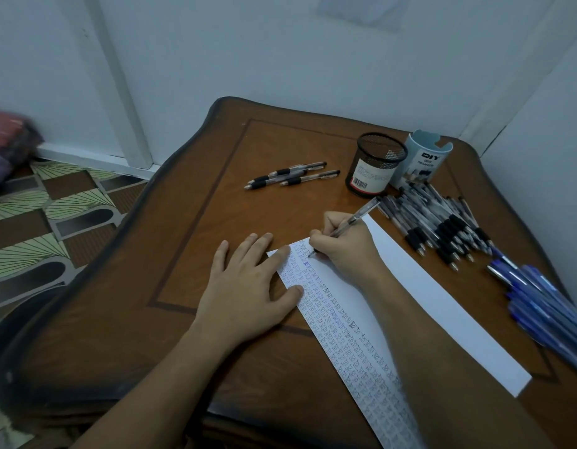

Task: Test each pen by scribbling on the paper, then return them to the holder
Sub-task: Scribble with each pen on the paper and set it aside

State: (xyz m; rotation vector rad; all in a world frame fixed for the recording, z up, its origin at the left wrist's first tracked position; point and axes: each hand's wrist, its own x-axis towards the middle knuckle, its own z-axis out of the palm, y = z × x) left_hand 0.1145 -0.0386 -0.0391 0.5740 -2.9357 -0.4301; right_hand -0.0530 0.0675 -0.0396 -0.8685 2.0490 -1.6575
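- Pen [352, 222] is pinched in the right hand [342, 251], its tip on the paper [442, 303] near the far end.
- Left hand [245, 286] lies flat with fingers spread, its fingertips over the paper's 9 o'clock edge.
- Mesh holder [376, 165] stands at 1 o'clock of the pen, apart from it.
- Three pens [293, 176] lie at 11 o'clock.
- Pen piles [442, 222] crowd the 3 o'clock edge.
- Open tabletop [216, 205] lies at 9 o'clock.
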